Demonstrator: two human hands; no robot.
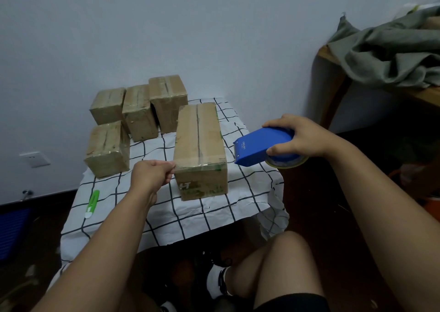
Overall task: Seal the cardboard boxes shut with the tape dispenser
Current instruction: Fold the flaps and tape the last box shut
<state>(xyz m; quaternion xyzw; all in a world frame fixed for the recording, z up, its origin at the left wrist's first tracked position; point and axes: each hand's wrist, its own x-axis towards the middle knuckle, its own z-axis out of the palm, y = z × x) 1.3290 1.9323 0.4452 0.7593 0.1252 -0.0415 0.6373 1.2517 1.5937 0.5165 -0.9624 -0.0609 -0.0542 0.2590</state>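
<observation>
A long cardboard box (199, 142) lies on the checked tablecloth (166, 214), flaps closed, clear tape across its near top edge. My left hand (152, 174) is closed with its fingertips pinched at the box's near left corner, seemingly on the tape end. My right hand (297, 136) holds a blue tape dispenser (262, 148) in the air just right of the box, cutter pointing left, a roll of clear tape under it. Several smaller taped boxes (108, 149) (139, 112) (167, 102) stand behind and to the left.
A green and white utility knife (92, 203) lies on the cloth at the near left. A wooden table with a grey-green cloth heap (390, 49) stands at the right. A wall socket (34, 159) is low on the left wall. My knees are below the table edge.
</observation>
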